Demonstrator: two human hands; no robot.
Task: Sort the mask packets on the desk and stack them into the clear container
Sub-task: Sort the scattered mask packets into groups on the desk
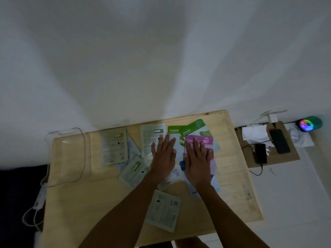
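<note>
- The left hand [163, 156] is laid flat on the packets in the middle of the desk [89, 203], with fingers straight and spread; nothing is grasped.
- The right hand [197, 160] is laid flat on the pink packet [207, 140], with fingers straight; nothing is grasped.
- The cucumber packet [173, 130] is overlapped by the aloe vera packet [194, 127], which is overlapped by the pink packet; all three are face up.
- A blue packet [182, 165] is partly hidden under the right hand.
- Four pale packets are turned printed-back up: the yellow-label packet [114, 145], the green-label packet [151, 135], the tilted packet [132, 171] and the front packet [163, 210].
- The clear container [68, 158] is set at the desk's left end, well apart from both hands.
- Two phones [261, 153] are seen on a brown stand [290, 156] to the right, near a coloured light [307, 124].
</note>
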